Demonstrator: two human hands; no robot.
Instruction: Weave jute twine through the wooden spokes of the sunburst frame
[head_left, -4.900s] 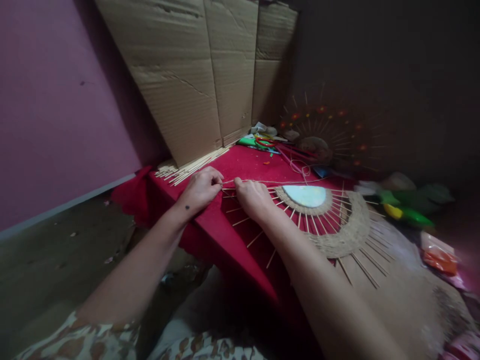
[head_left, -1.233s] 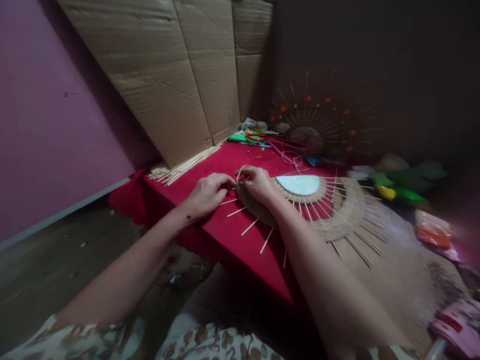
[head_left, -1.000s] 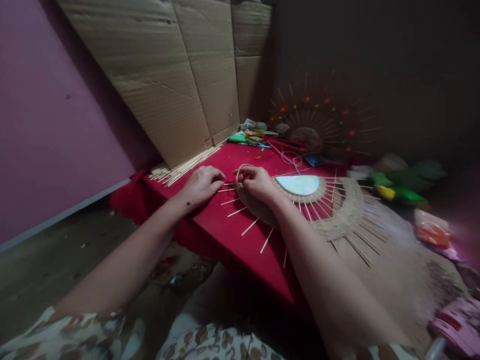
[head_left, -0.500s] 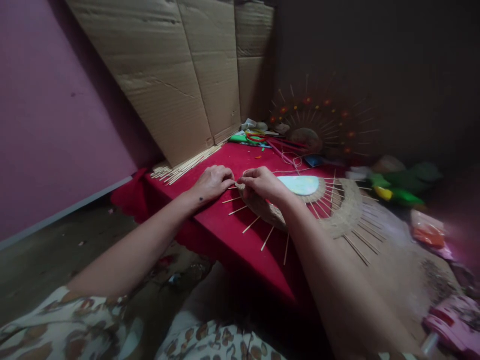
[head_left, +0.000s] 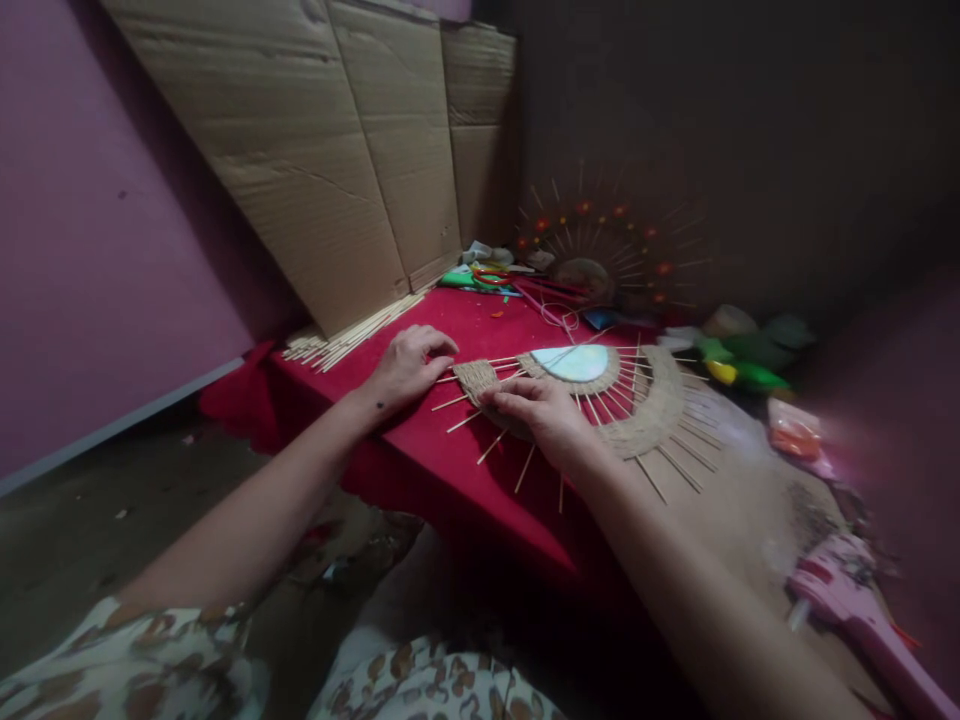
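Remotely, I see the right hand point(head_left: 551, 412) pinching the woven band point(head_left: 474, 377), probably for steadiness; whether the left hand point(head_left: 407, 368) grips, I cannot tell.

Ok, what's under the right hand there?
The outer twine band shows on both sides of the right hand, with thin sticks poking out below over the red cloth. Whatever lies directly beneath the hand is covered, so whether the band continues unbroken there can't be seen.
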